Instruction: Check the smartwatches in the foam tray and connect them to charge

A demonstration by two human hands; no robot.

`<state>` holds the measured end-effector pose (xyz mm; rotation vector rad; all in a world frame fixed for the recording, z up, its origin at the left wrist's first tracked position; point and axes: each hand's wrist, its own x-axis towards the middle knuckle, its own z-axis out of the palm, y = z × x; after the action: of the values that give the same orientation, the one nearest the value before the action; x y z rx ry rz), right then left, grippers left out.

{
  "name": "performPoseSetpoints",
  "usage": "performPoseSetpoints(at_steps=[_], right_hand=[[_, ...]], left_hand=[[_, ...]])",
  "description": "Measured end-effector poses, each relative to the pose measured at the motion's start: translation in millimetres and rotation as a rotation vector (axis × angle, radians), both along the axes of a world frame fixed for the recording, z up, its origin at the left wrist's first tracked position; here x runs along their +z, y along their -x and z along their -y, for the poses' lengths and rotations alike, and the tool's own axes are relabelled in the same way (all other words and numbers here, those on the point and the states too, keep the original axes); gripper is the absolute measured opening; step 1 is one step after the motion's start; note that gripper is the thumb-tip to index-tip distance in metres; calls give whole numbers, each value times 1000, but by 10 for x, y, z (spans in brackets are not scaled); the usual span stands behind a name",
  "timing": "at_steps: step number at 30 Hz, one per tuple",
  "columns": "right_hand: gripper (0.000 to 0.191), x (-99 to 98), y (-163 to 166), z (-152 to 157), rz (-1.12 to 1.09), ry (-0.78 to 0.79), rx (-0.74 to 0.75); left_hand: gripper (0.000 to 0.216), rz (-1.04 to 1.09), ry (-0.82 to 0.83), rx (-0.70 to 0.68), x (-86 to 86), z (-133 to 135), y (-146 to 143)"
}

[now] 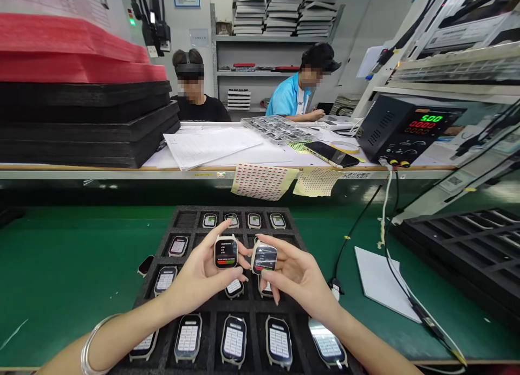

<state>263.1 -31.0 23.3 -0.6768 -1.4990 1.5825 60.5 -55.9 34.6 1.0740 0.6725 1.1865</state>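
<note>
My left hand is closed around the edges of a smartwatch without a strap, its lit screen showing small text above a red and green bar. Beside it, my right hand grips a second strapless smartwatch with a similar screen, partly washed out by glare. Both watches are held up over a black foam tray. In the tray's compartments lie several more watch bodies, such as one at the front, many with white grid screens. My hands and forearms hide part of the tray.
A dark watch body lies left of the tray on the green mat. At right are cables, a white pad and black trays. Above stand a power supply, a phone and stacked foam. Two people sit beyond.
</note>
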Motion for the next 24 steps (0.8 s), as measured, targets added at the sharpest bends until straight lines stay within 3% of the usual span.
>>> performPoseSetpoints(at_steps=[4,11,16,20,24], right_hand=[[41,-58,-40,-36,-67,28,53],[28,-35,-19,-4,-16,-17,-21],[37,-34,-43,-6,-78,-28,104],[53,-7,-46,2,-69,-31,138],[49,10,-32,17,-48,-40,77]], left_hand=[[70,-15,-24,11,-12,-5,-3],[52,-68,-100,49,-37,-5,1],[41,-153,-81,126,-18,-19,-1],[54,-104,-96,106,-16,-19,14],[68,-36,-66,70,-46,-31,6]])
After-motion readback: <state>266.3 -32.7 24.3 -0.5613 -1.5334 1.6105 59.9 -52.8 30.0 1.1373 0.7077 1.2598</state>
